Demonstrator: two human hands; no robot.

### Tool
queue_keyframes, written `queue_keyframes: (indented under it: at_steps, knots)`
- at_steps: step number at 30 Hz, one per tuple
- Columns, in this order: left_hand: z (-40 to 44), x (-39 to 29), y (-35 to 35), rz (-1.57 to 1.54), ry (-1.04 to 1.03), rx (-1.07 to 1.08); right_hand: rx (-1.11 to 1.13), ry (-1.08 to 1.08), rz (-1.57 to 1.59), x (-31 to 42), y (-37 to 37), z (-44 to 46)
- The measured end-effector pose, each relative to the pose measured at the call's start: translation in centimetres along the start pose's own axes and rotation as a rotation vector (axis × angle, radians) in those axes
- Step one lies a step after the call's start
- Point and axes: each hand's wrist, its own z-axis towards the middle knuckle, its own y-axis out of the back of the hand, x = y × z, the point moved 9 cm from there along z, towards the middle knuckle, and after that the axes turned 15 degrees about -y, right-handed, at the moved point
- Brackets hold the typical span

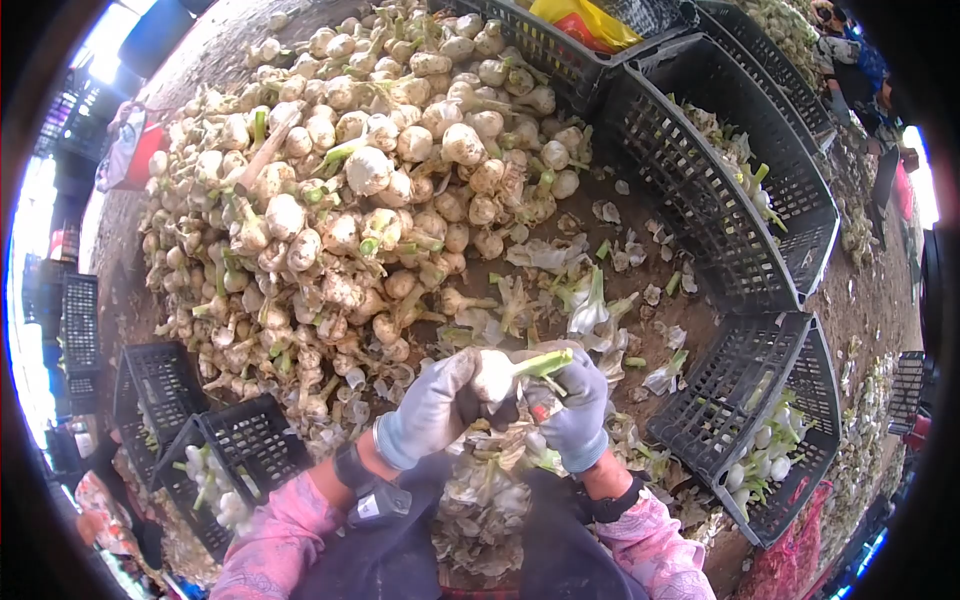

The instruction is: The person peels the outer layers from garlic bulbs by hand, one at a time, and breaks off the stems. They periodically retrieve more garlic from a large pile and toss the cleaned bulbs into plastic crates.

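Note:
A whitish garlic bulb (492,378) with a green stem is held up in front of my lap. My left hand (432,405), in a grey glove, is closed around the bulb. Close against the stem (545,362), my gloved right hand (578,405) has its fingers curled. A small red part (541,411) shows among those fingers; what it belongs to is mostly hidden. Below both hands, dry garlic skins and leaf trimmings (485,510) lie between my legs. Just beyond them is a large pile of untrimmed garlic (340,200).
Black plastic crates (700,190) stand along the right, one lower crate (735,400) holding garlic. More crates (245,440) stand at the lower left, with bulbs in one. A yellow and red bag (585,22) sits in a back crate. Peelings (665,372) litter the ground.

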Motion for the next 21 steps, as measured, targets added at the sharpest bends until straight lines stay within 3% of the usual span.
queue_keyframes:
  at_steps: [2,3,4,6,7,9,10,13,15,16,19,20,21]
  knots:
    - [0.2,-2.1,-0.5,0.398,-0.216,-0.018,0.010,-0.213,0.193,-2.2,-0.5,-0.3]
    - [0.2,-3.0,-0.8,0.596,-0.323,-0.026,0.042,-0.207,0.153,-1.9,-0.9,-0.3]
    - [-0.1,-2.7,-0.8,0.439,-0.362,-0.075,0.074,-0.202,0.115,-1.3,-1.1,-0.5]
    - [-0.3,-3.2,-0.6,0.470,-0.381,-0.079,0.082,-0.108,0.082,-0.6,-1.6,-1.0]
    - [-0.4,-3.8,-0.8,0.486,-0.392,-0.080,0.135,-0.158,0.128,-1.0,-1.8,-1.1]
    - [-0.3,-3.1,-0.4,0.270,-0.150,-0.072,0.237,-0.256,0.221,-1.6,-2.1,-1.3]
    - [-0.3,-3.1,-0.4,0.157,-0.081,-0.007,0.317,-0.414,0.542,-2.8,-2.8,-1.8]
    - [-0.8,-1.5,-0.4,-0.169,-0.001,0.068,0.513,-0.468,1.179,-3.1,-4.4,-2.5]
    - [-1.4,-0.8,-0.5,-0.375,0.035,0.148,0.574,-0.355,1.390,-2.5,-3.6,-1.2]
    - [-1.7,-1.1,-0.6,-0.332,0.022,0.145,0.629,-0.359,1.570,-3.8,-3.3,-0.9]
    - [-1.7,-1.3,-0.6,-0.297,0.014,0.150,0.455,-0.300,0.851,-7.7,-0.8,-0.1]
    - [-1.6,-1.2,-0.7,-0.286,0.013,0.152,0.248,-0.144,0.091,-10.1,0.5,1.1]
    - [-1.4,-1.5,-0.6,-0.216,-0.059,0.137,0.199,-0.094,-0.233,-9.8,0.4,1.4]
